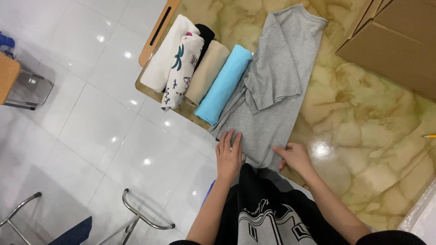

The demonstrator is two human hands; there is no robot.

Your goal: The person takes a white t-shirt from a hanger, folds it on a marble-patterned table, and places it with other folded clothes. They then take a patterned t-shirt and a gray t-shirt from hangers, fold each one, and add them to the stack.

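A grey T-shirt point(272, 86) lies lengthwise on the marble-patterned table point(363, 122), its sides and one sleeve folded in. My left hand point(228, 154) rests flat on the near left corner of its hem, fingers spread. On the near right part of the hem sits my right hand point(295, 155), its fingers pinching the fabric edge. To the left of the shirt lies a row of rolled garments: light blue point(223, 85), beige point(208, 71), a white one with dark print point(181, 70), black point(205, 34) and cream point(164, 54).
A wooden chair back point(156, 31) stands beyond the rolls at the table's left edge. A cardboard box point(395, 41) sits at the far right. A yellow pencil point(428, 135) lies at the right edge. Metal chair frames point(141, 218) stand on the white tiled floor.
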